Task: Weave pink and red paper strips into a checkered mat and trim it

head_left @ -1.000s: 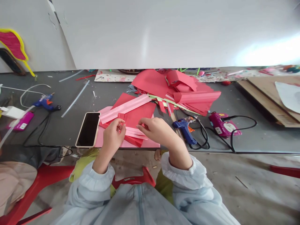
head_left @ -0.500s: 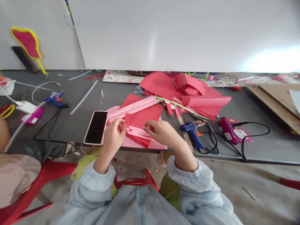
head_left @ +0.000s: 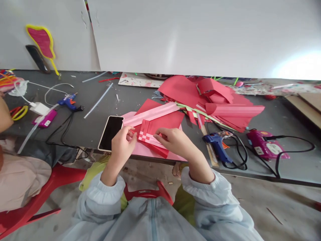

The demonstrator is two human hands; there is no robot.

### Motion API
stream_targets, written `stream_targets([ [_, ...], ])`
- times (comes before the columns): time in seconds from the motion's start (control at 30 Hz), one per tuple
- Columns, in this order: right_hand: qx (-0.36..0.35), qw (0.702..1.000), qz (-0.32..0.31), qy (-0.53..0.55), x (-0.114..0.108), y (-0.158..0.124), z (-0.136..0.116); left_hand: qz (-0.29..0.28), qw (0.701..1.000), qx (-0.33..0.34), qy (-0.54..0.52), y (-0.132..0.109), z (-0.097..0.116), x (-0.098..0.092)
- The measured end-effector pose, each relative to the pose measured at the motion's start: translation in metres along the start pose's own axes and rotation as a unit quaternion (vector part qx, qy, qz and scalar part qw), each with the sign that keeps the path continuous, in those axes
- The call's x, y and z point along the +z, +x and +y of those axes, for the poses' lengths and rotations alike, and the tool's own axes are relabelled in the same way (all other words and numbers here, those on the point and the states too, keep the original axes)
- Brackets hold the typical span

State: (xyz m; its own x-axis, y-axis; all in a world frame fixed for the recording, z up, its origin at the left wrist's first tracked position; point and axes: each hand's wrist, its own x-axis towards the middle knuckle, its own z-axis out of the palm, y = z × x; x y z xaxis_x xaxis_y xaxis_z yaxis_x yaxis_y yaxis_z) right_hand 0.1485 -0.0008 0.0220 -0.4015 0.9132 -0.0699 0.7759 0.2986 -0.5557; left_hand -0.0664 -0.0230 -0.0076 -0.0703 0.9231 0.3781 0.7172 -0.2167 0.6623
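A small checked weave of red and pink paper strips (head_left: 144,136) lies on layered red and pink paper in front of me. My left hand (head_left: 123,142) is at its left side, thumb and fingers pinched together on what looks like a red strip end. From the right, my right hand (head_left: 174,141) reaches over the loose ends of the pink strips (head_left: 157,143), its fingers bent and closed around a strip; the exact grip is partly hidden. A wide pink folded strip (head_left: 151,114) lies slantwise across the red sheet (head_left: 167,120) just beyond.
Left of the paper lies a phone (head_left: 110,133). A blue glue gun (head_left: 218,147) with looping cable and a magenta box (head_left: 265,144) are at the right. Red paper (head_left: 179,90) is heaped behind. Another glue gun (head_left: 68,102) and a person's arm (head_left: 4,113) are at left.
The view has shifted, so the table things appear farther right. More of the red-and-pink checked pattern shows between my hands. Both hands keep nearly the same pose.
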Motion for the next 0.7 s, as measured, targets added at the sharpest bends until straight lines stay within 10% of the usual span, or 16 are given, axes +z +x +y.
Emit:
stream_targets([
  [0.7,-0.002,1.000,-0.005,-0.010,-0.0013,0.0000,-0.0035,-0.022,0.999,0.015,0.025,-0.0005,0.0010,0.0051],
])
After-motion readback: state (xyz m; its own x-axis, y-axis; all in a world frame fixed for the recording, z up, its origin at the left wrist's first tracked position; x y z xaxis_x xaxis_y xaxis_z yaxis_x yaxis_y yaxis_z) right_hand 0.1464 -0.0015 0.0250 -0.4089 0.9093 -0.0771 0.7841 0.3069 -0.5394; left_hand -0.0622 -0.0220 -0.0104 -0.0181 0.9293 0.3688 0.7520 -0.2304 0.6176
